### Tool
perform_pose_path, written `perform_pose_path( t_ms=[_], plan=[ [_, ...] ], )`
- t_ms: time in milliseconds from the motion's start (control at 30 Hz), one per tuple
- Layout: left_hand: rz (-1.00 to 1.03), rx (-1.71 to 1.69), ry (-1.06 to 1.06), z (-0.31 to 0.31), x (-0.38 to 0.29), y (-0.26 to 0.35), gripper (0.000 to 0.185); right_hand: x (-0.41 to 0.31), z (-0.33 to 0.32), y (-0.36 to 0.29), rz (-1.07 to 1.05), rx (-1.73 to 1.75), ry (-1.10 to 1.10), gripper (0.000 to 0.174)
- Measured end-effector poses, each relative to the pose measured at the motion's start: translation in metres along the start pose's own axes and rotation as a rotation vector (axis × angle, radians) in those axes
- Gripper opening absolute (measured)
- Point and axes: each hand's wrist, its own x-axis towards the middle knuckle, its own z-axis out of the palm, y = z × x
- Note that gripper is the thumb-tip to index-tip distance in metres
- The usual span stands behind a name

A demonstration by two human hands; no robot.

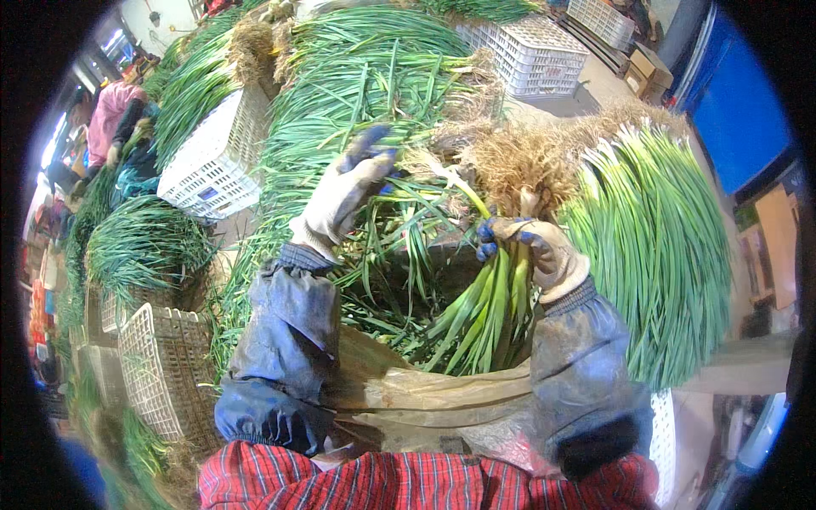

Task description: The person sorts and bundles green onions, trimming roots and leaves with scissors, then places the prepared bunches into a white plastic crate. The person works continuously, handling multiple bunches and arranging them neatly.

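Observation:
My right hand (532, 245), in a cream work glove with blue-coated fingers, grips a small bunch of green allium stalks (488, 306), likely green garlic or leeks. Their leaves hang down, and one stalk's pale rooted end (456, 178) points up and left. My left hand (354, 182), gloved alike, is raised over the near edge of a big heap of stalks (363, 83), its fingers apart and no stalk plainly held. Loose leaves lie in an opening below and between my hands, edged on my side by tan sheeting (446, 389).
Rooted stalks (656, 248) are stacked at right, beside a tangle of brown roots (523, 159). White plastic crates stand at left (213, 159), lower left (166, 370) and back right (529, 54). Another person in pink (111, 118) is at far left. Cardboard boxes (647, 70) sit at back right.

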Motion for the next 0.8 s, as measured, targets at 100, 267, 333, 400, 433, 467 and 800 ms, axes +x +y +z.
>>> perform_pose_path(
  t_ms=[100, 267, 333, 400, 433, 467, 800],
  plan=[
    [-0.081, -0.134, -0.156, 0.021, -0.003, -0.01, 0.039, 0.0, 0.008, -0.011, 0.085, -0.048, -0.198, 0.038],
    [0.007, -0.12, -0.148, 0.022, -0.003, -0.003, 0.021, 0.004, 0.005, -0.004, -0.073, -0.003, -0.216, 0.052],
    [0.064, 0.019, -0.246, 0.025, -0.011, 0.011, 0.025, 0.001, 0.02, -0.011, -0.104, -0.032, -0.211, 0.048],
    [0.076, 0.173, -0.234, 0.037, -0.013, 0.01, 0.029, 0.006, 0.013, -0.01, -0.005, -0.085, -0.066, 0.041],
    [0.082, 0.208, -0.26, 0.04, -0.012, 0.007, 0.031, 0.006, 0.012, -0.01, -0.029, -0.153, -0.072, 0.04],
    [0.098, 0.141, -0.284, 0.045, -0.012, 0.004, 0.031, 0.006, 0.012, -0.01, -0.052, -0.221, -0.081, 0.038],
    [0.208, 0.104, -0.116, 0.075, -0.019, -0.012, 0.013, 0.012, 0.019, -0.007, -0.072, -0.47, -0.151, 0.034]
  ],
)
